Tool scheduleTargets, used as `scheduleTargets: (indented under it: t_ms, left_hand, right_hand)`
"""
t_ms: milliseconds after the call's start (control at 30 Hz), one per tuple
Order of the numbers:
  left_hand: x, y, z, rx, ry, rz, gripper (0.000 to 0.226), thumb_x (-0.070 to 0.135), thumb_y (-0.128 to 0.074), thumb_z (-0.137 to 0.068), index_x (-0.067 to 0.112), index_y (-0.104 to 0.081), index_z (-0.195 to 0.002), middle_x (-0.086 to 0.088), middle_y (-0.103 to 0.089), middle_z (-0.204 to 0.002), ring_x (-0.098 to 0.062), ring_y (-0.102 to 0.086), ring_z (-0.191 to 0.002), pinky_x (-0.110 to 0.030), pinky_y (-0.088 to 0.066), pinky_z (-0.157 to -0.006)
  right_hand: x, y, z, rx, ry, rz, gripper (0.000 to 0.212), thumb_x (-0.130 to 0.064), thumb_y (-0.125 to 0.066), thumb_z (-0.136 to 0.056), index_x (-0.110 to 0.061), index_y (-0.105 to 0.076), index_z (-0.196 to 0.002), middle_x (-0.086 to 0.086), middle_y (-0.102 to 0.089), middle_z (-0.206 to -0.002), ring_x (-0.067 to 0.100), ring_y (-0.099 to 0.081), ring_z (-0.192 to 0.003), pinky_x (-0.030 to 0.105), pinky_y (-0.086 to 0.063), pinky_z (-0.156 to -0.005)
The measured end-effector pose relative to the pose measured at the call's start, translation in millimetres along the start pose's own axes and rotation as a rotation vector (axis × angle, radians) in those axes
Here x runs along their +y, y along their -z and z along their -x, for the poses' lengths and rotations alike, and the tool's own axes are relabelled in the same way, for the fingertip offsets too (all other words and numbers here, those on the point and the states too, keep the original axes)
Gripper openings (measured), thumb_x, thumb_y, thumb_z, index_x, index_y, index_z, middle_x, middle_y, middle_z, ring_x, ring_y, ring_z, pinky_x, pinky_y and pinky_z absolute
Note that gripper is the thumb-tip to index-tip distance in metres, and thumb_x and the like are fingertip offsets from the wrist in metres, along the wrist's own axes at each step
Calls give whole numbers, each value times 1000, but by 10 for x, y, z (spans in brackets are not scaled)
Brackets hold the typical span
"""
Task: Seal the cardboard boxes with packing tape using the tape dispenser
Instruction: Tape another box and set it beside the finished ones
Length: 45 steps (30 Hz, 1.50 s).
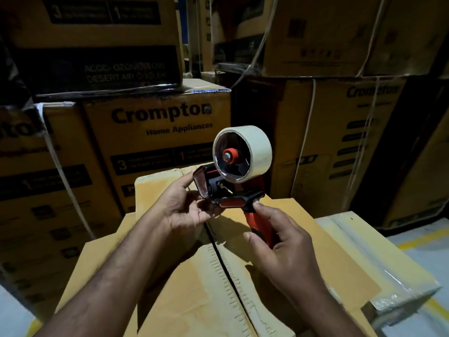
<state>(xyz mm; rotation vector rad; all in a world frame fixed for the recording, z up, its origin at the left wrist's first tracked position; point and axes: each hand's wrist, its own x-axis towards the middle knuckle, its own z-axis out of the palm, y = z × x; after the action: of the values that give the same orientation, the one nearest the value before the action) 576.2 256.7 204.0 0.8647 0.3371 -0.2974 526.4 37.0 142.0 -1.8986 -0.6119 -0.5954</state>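
Holding the tape dispenser (233,188) up above the unsealed cardboard box (184,288), both hands on it.
Right hand (284,242) wraps the red handle; left hand (184,210) curls round the nose by the cutter. The risk, I'd say: fingers that close to the blade get nicked, or the tape roll (257,152) loses its loose end. The centre seam (226,261) gapes below. Stacked cartons (158,132) crowd the far edge, so the open run is toward the body.

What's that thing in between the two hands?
The red and black tape dispenser, seen in the head view. The right hand holds its handle, the left hand holds its front end, above the cardboard box.
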Motion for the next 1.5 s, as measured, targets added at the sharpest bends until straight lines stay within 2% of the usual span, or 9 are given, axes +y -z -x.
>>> scheduleTargets:
  t_ms: [167, 333, 433, 667, 867, 1033, 1133, 1233, 1500]
  left_hand:
    - [10, -117, -25, -1, -37, -130, 12, 3, -53, -92, -5, -63, -94, -25, -70, -93, -35, -72, -86, -48, -58, -76]
    - [90, -111, -46, 98, -113, -484, 20, 19, -56, -97, 7, -70, -88, -18, -70, -88, -27, -68, -69, -29, -57, -48]
    - [194, -43, -69, 128, -141, -705, 23, 16, -55, -100, -1, -70, -96, -17, -67, -86, -21, -61, -58, -27, -53, -47]
    - [579, 121, -137, 88, -59, -840, 12, 1, -55, -98, -5, -64, -104, -14, -63, -75, -16, -61, -59, -25, -57, -52]
    - [847, 332, -283, 137, -71, -920, 10, 1, -57, -97, -1, -67, -96, -11, -65, -71, -15, -61, -59, -27, -55, -57]
    - [964, 464, -491, 227, -129, -1147, 14, 4, -61, -94, -1, -73, -97, -12, -73, -86, -21, -69, -75, -33, -59, -64]
    - [1017, 548, -668, 248, -71, -1181, 13, 2, -60, -94, -1, -72, -94, -13, -74, -87, -24, -71, -78, -34, -61, -67]
    - [1126, 626, -840, 267, -12, -1111, 10, -1, -59, -92, 1, -67, -88, -15, -68, -83, -23, -68, -71, -36, -60, -70]
    - [1613, 673, -1336, 385, -89, -1227, 13, 0, -56, -91, 5, -68, -89, -7, -64, -87, -19, -63, -75, -30, -54, -63]
  right_hand:
    - [3, 73, -6, 41, 31, 62, 61, -19, -80, -81, -41, -53, -131, -38, -47, -119, -14, -44, -118, 5, -47, -82]
    - [17, 98, 4, 42, 63, 117, 57, -18, -78, -81, -31, -57, -133, -23, -56, -118, -11, -46, -116, 5, -44, -85]
    - [29, 101, -2, 44, 68, 127, 58, -17, -78, -80, -29, -57, -133, -18, -57, -117, -9, -47, -115, 9, -47, -86]
    - [-39, 38, -77, -46, 4, 127, 64, -20, -81, -79, -36, -54, -135, -40, -43, -117, -16, -47, -111, 0, -43, -80]
    - [-84, -93, -298, -238, -106, 143, 64, -21, -74, -86, -43, -47, -140, -28, -44, -123, 1, -44, -113, -3, -35, -76]
    - [-133, -333, -504, -338, -169, 228, 66, -25, -68, -91, -41, -34, -145, -19, -41, -121, 4, -45, -107, 8, -38, -76]
    - [-115, -475, -592, -374, -211, 281, 70, -26, -64, -93, -40, -25, -149, -10, -44, -138, 7, -45, -110, 16, -39, -86]
    - [-92, -632, -676, -361, -196, 306, 68, -26, -61, -95, -39, -25, -151, -12, -40, -147, 10, -42, -126, 19, -35, -95]
    - [40, -1209, -957, -245, -220, 301, 63, -23, -63, -95, -33, -33, -150, -10, -46, -143, 11, -45, -128, 22, -40, -101]
